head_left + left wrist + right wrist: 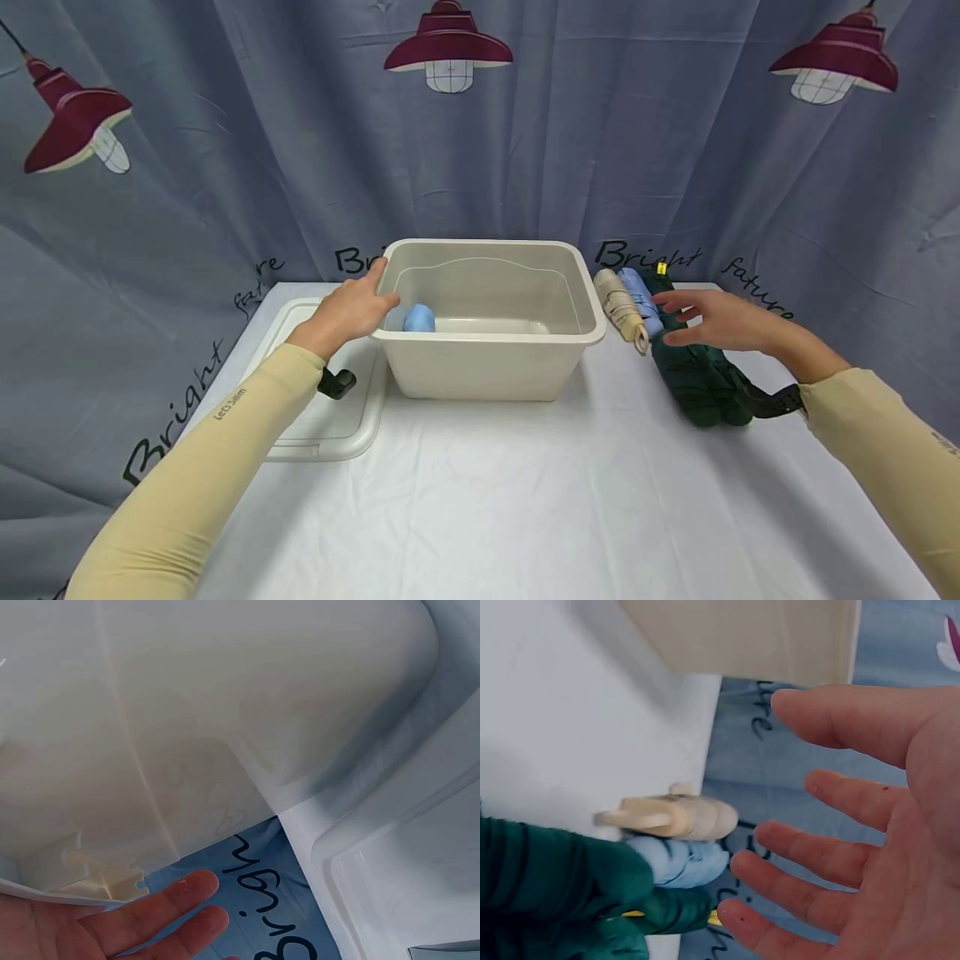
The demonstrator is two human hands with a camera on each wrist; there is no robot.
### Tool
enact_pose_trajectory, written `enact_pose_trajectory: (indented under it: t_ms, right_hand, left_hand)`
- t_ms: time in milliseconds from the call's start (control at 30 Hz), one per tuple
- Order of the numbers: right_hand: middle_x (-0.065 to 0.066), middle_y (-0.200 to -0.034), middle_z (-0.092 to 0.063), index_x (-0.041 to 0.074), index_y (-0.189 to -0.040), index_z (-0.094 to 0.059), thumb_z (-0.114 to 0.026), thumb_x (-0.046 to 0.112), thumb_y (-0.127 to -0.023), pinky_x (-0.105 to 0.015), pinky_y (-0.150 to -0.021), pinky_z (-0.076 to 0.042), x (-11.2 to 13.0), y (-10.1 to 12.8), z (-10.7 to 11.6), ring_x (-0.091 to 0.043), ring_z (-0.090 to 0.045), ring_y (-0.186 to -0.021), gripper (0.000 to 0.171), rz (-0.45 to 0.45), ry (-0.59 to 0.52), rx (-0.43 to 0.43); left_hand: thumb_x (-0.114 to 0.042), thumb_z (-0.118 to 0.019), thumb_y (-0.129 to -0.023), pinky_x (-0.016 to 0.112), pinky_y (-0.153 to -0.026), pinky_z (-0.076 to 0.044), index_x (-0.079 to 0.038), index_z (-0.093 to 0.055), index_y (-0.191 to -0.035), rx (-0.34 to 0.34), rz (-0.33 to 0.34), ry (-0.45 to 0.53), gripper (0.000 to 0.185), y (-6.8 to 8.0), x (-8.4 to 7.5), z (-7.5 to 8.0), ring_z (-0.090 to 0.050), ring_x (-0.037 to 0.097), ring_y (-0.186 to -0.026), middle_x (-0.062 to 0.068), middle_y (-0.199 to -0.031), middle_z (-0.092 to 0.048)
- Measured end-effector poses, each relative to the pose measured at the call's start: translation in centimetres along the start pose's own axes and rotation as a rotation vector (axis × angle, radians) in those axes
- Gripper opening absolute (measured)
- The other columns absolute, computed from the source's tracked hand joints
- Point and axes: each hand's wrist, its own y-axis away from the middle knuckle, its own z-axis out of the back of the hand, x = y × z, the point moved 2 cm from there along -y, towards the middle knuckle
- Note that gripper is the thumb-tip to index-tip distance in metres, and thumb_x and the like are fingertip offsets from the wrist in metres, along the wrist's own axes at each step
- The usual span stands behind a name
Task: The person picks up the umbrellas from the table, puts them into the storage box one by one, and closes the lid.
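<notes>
At frame right, the green rolls (pixel 693 387), slanted toward lower right, are overhung by the nearer right hand (pixel 718 320), fingers parted, nothing held.

Beyond the left hand (pixel 347 307) and right hand (pixel 723 321), the curtain (pixel 540 158) repeats "Bright" and, apparently, "fature"; behind the left hand, the sleeve (pixel 202 468) reads "Lets Slim".
</notes>
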Motion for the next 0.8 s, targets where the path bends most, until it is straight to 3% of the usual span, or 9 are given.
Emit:
enact_pose_trajectory:
  t_ms: [800]
  right_hand:
    - [-0.037,-0.147,-0.04,0.001,-0.156,-0.029,-0.076,0.032,-0.09,-0.068,-0.101,-0.041,-5.4,-0.7,-3.7,-0.056,-0.043,-0.131,0.086,-0.101,-0.043,0.023]
  left_hand:
    - [-0.043,-0.038,-0.101,0.061,-0.103,-0.041,-0.023,0.004,-0.164,0.001,-0.001,0.007,0.078,0.1,0.0,0.0,-0.052,0.045,-0.131,0.028,-0.152,-0.044]
